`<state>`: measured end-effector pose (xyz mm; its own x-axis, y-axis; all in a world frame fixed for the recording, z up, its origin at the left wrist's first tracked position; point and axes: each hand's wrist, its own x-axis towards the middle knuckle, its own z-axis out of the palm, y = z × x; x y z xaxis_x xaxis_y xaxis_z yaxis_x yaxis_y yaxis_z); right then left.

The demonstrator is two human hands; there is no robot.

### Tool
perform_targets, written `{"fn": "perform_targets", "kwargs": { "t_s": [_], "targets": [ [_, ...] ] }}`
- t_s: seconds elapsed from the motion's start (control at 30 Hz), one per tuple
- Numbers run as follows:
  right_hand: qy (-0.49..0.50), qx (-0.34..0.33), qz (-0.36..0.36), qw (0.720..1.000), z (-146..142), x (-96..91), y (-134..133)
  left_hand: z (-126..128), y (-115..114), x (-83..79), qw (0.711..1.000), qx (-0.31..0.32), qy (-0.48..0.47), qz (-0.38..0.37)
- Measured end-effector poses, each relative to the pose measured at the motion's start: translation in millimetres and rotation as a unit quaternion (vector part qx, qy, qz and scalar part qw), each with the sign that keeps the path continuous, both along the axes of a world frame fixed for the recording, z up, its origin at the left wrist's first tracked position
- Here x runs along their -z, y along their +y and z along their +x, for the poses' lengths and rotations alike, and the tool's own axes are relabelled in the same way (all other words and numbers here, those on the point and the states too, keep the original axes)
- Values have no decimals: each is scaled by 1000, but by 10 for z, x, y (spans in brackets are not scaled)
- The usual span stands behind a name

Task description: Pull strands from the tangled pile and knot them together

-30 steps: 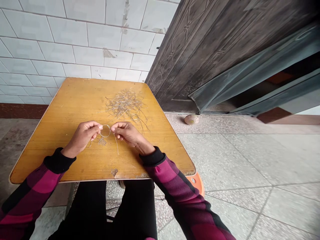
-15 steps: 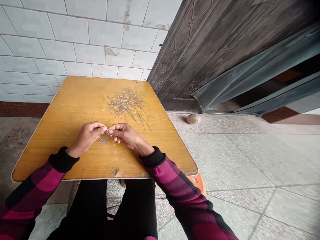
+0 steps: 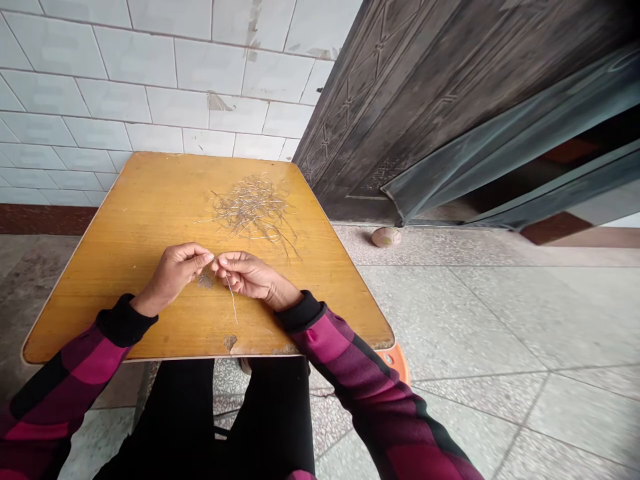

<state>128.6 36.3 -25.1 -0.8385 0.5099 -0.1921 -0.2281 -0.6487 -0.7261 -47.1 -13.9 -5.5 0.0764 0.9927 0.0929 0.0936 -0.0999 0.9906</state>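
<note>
Silvery wire (image 3: 231,298), pinched by left hand (image 3: 173,275) and right hand (image 3: 253,275), over wooden table (image 3: 125,220), tangled pile (image 3: 253,210) just beyond.

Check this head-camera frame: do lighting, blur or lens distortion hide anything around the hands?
In the head view, the light is soft and even, with no harsh glare; wide-angle distortion curves the wall tiles and skews the table. The left hand and right hand look fairly sharp, but the thin strand is too fine to trace through the fingers.
</note>
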Motion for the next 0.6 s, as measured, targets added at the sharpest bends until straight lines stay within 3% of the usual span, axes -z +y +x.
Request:
{"fn": "perform_targets", "kwargs": {
  "t_s": [0.2,0.5,0.6],
  "targets": [
    [-18,22,39,999,-8,17,-19,8,4,0,1000,2,-7,1],
    [18,33,8,999,-60,53,-26,45,-10,55,998,-53,-19,40],
    [48,29,2,998,-94,93,-32,61,-11,52,996,-63,-63,32]
  ]
}}
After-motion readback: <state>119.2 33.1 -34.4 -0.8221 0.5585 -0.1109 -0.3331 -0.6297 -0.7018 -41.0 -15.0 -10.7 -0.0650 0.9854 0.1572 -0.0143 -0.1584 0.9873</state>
